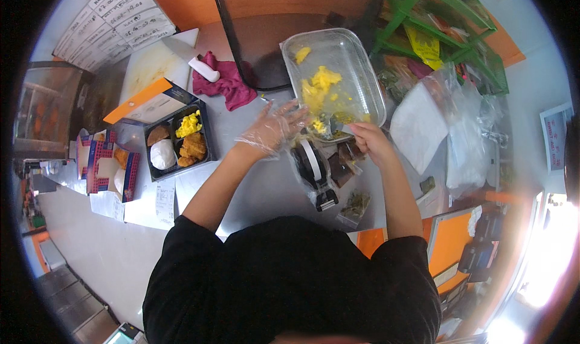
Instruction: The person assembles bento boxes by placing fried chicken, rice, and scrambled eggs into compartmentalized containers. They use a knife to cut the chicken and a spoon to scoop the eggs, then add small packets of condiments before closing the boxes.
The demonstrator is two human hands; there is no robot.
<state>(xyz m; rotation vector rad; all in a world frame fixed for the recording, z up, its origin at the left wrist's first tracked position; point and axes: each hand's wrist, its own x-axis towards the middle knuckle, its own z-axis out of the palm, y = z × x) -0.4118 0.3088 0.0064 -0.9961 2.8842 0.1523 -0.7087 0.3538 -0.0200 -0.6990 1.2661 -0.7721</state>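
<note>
Nearest the viewer, the gloved left hand (275, 128), fingers spread and holding nothing, steadies the light, rigid, slippery clear container (356, 60) of soft yellow food at mid-bench, best gripped by its rim, while the right hand (365, 137) grips a spoon (333, 126).

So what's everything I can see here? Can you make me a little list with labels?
left hand: left hand in a thin clear glove, at the edge of the clear tub
right hand: right hand bare, holding a spoon at the tub
tub: tilted, yellow food inside
meal tray: black tray with compartments holding yellow, brown and white food
cloth: pink cloth beside a knife
</note>
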